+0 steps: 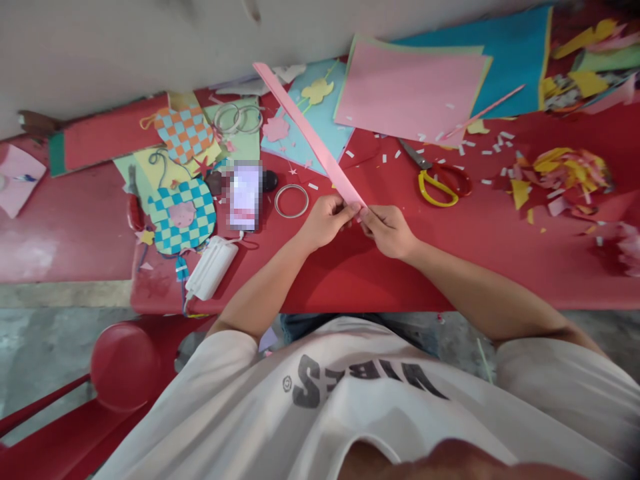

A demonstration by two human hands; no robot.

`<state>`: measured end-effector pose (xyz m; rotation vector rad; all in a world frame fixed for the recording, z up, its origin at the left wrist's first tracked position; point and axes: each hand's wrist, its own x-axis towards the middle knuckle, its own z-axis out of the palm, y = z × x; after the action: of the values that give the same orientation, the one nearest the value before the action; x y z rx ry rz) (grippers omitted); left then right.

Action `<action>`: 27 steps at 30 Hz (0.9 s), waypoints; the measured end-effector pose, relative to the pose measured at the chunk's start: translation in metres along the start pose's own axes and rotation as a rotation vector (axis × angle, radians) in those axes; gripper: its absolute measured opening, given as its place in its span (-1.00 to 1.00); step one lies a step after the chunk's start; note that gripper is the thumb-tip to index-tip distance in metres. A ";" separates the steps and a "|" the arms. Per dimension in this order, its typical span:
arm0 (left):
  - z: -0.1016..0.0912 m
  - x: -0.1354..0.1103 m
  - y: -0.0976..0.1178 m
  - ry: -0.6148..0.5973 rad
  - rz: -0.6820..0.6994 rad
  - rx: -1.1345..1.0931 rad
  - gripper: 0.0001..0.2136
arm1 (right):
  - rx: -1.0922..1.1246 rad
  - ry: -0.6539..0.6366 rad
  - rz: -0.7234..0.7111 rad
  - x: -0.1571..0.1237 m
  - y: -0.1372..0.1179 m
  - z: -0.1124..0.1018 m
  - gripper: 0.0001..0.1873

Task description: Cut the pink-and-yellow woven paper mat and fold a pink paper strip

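Observation:
A long, narrow strip of pink paper (313,141) slants from my hands up toward the wall. My left hand (327,221) pinches its near end between thumb and fingers. Right beside it, my right hand (387,229) grips the same end, thumb tip close to the other thumb. What the fingers do beneath the strip is hidden. Yellow-handled scissors (437,187) lie on the red table (320,287), to the right of my hands. A roll of tape or metal-looking ring (291,201) rests just left of them.
Pink sheets (410,90) lie over a blue sheet (515,53) at the back. At left are a phone (245,197), a white power bank (213,268), checkered paper pieces (183,215) and a cutter (133,200). Paper scraps (570,173) are heaped at right. A red chair (125,367) stands below left.

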<state>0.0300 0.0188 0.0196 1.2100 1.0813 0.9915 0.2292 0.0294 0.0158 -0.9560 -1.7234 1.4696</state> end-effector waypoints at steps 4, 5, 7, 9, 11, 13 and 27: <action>-0.001 -0.001 0.001 -0.075 -0.027 0.037 -0.49 | 0.037 -0.002 -0.043 0.000 0.004 0.001 -0.29; -0.001 -0.002 0.002 -0.098 -0.031 0.032 -0.49 | 0.020 -0.006 -0.060 0.000 0.004 0.000 -0.29; 0.000 -0.002 0.003 -0.127 -0.030 0.006 -0.46 | -0.025 -0.007 -0.095 0.001 0.001 -0.002 -0.29; 0.001 -0.002 0.002 -0.119 -0.016 -0.015 -0.43 | -0.049 0.006 -0.120 0.001 -0.002 -0.004 -0.28; 0.001 -0.002 0.000 -0.099 -0.006 0.002 -0.40 | -0.046 0.014 -0.136 0.002 -0.003 -0.004 -0.26; 0.001 -0.002 -0.001 -0.105 -0.012 0.025 -0.39 | -0.013 -0.017 -0.154 0.002 -0.004 -0.004 -0.27; 0.007 -0.006 -0.002 -0.171 0.018 -0.029 -0.46 | 0.100 -0.024 -0.129 0.001 0.003 -0.003 -0.25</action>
<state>0.0356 0.0114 0.0181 1.2592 0.9201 0.8971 0.2309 0.0322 0.0136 -0.7634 -1.6791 1.4740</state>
